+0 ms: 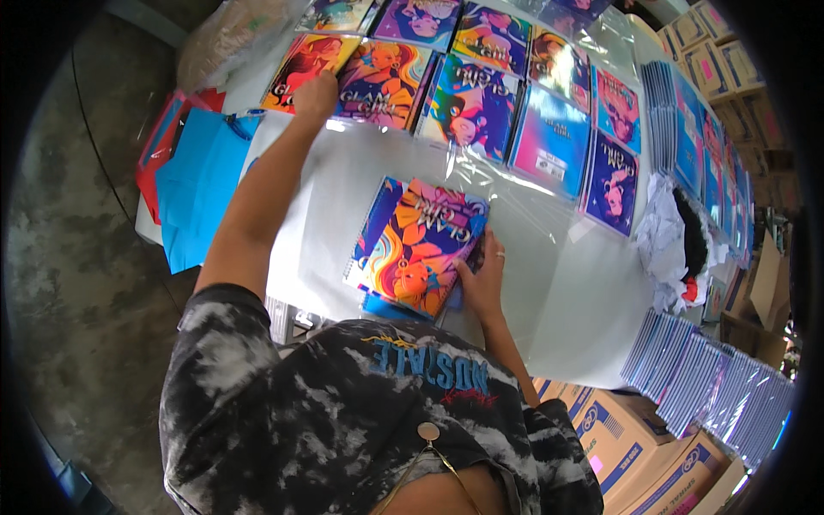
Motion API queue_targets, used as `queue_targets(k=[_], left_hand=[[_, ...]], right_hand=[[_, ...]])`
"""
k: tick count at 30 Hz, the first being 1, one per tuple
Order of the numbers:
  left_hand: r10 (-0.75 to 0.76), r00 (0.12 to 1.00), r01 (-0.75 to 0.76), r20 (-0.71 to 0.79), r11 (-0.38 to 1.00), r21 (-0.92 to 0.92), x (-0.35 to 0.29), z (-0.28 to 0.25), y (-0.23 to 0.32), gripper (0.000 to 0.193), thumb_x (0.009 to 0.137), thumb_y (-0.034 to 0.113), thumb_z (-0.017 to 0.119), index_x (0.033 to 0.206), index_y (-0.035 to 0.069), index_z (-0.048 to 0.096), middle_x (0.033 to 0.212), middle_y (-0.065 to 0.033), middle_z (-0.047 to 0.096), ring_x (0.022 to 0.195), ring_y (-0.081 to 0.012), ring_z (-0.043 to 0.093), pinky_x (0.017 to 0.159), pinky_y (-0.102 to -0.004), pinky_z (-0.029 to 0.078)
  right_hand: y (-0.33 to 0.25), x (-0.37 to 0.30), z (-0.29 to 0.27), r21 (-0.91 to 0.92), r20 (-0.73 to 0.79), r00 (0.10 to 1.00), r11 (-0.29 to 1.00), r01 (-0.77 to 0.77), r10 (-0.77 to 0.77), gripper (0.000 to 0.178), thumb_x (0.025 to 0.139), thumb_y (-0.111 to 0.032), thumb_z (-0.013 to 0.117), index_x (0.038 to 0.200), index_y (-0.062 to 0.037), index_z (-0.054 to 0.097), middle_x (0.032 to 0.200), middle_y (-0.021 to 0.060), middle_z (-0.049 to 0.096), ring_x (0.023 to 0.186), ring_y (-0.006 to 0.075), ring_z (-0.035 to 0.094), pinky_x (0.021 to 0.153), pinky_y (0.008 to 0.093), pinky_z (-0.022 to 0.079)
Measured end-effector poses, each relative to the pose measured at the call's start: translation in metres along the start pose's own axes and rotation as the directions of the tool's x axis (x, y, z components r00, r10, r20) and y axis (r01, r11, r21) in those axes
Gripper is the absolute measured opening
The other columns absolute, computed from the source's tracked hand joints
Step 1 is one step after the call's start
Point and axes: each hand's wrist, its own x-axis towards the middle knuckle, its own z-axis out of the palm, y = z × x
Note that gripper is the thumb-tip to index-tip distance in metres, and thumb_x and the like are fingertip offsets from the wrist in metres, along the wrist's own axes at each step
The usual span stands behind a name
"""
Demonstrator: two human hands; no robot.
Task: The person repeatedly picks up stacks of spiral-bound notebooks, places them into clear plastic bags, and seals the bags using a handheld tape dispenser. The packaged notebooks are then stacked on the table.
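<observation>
My left hand (316,96) reaches to the far left of the table, its fingers closed at the near right edge of a red and yellow spiral notebook (305,62). Beside that lies an orange and purple notebook (386,77) with a patterned cover. Close to my body, my right hand (485,276) grips the right edge of a small fanned stack of spiral notebooks (412,245). The top cover there is purple, orange and pink, and a blue one shows underneath. Some of the right fingers are hidden under the stack.
Rows of colourful notebooks (469,107) line the far side of the white table (592,296). Blue sheets (202,184) hang over the left edge. Crumpled white paper (661,232) lies at the right, near wrapped notebook stacks (708,369). Cardboard boxes (622,438) stand below right.
</observation>
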Motion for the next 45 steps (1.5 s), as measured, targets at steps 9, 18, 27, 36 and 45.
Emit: queue_targets(k=[9, 18, 27, 36, 45], left_hand=[[0.243, 0.97, -0.243, 0.0, 0.969, -0.039, -0.226, -0.131, 0.059, 0.039, 0.081, 0.032, 0.057, 0.117, 0.018, 0.054, 0.103, -0.0186, 0.062, 0.063, -0.0312, 0.064, 0.05, -0.0405, 0.051], [0.365, 0.792, -0.313, 0.489, 0.931, -0.188, -0.232, -0.101, 0.072, 0.067, 0.078, 0.059, 0.055, 0.126, 0.012, 0.049, 0.108, -0.0165, 0.061, 0.084, -0.0326, 0.064, 0.07, -0.0436, 0.052], [0.152, 0.981, -0.18, -0.12, 0.944, -0.276, 0.128, -0.04, 0.009, 0.064, 0.079, 0.046, 0.061, 0.125, 0.006, 0.044, 0.109, -0.0214, 0.059, 0.101, -0.0361, 0.057, 0.086, -0.0452, 0.044], [-0.331, 0.941, 0.323, -0.066, 0.94, -0.112, 0.207, 0.002, 0.009, 0.097, 0.063, 0.062, 0.07, 0.133, 0.007, 0.031, 0.128, -0.0258, 0.044, 0.121, -0.0385, 0.041, 0.098, -0.0439, 0.034], [-0.438, 0.648, -0.331, -0.623, 0.575, -0.748, 0.015, -0.071, 0.058, 0.024, 0.089, 0.019, 0.055, 0.102, -0.002, 0.054, 0.09, -0.0099, 0.056, 0.079, -0.02, 0.052, 0.072, -0.031, 0.041]], right_hand=[[0.004, -0.001, 0.002, -0.035, -0.06, 0.995, 0.996, 0.08, -0.082, 0.078, 0.072, -0.011, 0.069, 0.138, -0.0046, 0.029, 0.128, 0.0204, 0.038, 0.119, 0.0324, 0.038, 0.1, 0.0372, 0.032], [0.003, 0.021, -0.024, -0.15, 0.032, 0.994, 0.983, 0.104, -0.101, 0.062, 0.072, -0.014, 0.065, 0.129, -0.0028, 0.043, 0.128, 0.0211, 0.04, 0.117, 0.0361, 0.037, 0.101, 0.0421, 0.029], [-0.05, 0.296, -0.055, -0.21, -0.301, 0.904, 0.946, 0.248, -0.304, 0.03, 0.08, -0.017, 0.06, 0.106, -0.0018, 0.062, 0.093, 0.0178, 0.064, 0.085, 0.0307, 0.061, 0.077, 0.0381, 0.046], [-0.128, 0.44, 0.071, -0.584, -0.205, 0.977, 0.793, -0.173, 0.062, 0.094, 0.061, -0.056, 0.073, 0.126, 0.0051, 0.044, 0.128, 0.0236, 0.045, 0.12, 0.0333, 0.043, 0.096, 0.0419, 0.036], [-0.15, 0.444, 0.105, -0.463, -0.22, 0.923, 0.8, -0.382, 0.314, 0.125, 0.045, -0.052, 0.084, 0.137, 0.0043, 0.021, 0.141, 0.0198, 0.028, 0.13, 0.032, 0.027, 0.106, 0.0408, 0.021]])
